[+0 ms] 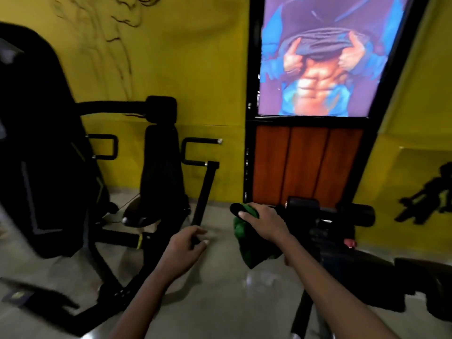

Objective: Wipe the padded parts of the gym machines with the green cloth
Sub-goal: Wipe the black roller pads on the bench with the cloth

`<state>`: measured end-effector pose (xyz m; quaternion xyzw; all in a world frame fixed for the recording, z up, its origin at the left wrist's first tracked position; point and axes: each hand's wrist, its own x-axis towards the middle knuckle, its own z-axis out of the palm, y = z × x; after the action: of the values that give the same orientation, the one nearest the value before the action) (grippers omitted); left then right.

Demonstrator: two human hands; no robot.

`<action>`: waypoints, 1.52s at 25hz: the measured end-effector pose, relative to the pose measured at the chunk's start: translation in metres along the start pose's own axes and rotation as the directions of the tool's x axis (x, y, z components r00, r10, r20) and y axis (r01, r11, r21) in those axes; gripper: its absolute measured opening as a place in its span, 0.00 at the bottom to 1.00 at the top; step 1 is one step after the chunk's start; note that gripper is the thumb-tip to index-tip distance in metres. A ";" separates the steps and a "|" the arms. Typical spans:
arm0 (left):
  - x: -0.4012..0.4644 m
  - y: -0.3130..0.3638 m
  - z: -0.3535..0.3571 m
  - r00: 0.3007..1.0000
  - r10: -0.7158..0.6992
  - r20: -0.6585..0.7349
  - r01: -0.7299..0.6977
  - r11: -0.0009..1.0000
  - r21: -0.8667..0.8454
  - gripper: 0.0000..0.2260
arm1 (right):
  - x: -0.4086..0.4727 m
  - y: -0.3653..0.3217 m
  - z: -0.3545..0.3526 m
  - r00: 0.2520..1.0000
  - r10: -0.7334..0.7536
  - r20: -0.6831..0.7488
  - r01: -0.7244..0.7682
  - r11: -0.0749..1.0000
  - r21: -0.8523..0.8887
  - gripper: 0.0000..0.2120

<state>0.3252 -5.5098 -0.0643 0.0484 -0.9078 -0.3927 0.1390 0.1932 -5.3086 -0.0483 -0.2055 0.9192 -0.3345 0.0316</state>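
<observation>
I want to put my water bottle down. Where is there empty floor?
Bare floor lies between the two forearms, bordered by the black frame legs on one side and the machine post on the other. It is crowded around the right hand with the green cloth on the roller pad, and under the seat.

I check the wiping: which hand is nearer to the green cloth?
Right. The right hand presses the green cloth onto a black roller pad; the left hand hangs apart, beside it.
</observation>
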 end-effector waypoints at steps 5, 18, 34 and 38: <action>0.117 -0.024 0.000 0.993 0.035 0.114 -0.034 0.999 -0.017 0.09 | 0.074 0.020 0.012 0.990 0.137 -0.037 -0.137 0.990 0.019 0.25; 0.348 0.070 0.203 0.506 0.628 0.591 -0.481 0.774 -0.411 0.14 | 0.066 0.151 -0.099 0.529 0.679 -0.509 -0.650 0.710 0.272 0.23; 0.275 0.161 0.407 -0.295 0.651 0.699 -0.559 0.476 -0.679 0.22 | -0.058 0.192 -0.049 -0.354 0.777 -0.521 -0.577 0.257 0.775 0.15; 0.274 0.146 0.432 -0.306 0.628 0.715 -0.551 0.496 -0.671 0.29 | -0.021 0.223 -0.005 -0.362 0.814 -0.453 -0.679 0.103 0.727 0.26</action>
<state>-0.0589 -5.1612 -0.1819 -0.6796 -0.6347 -0.2196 -0.2952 0.1317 -5.1432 -0.1858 0.6624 0.6442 -0.3303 -0.1928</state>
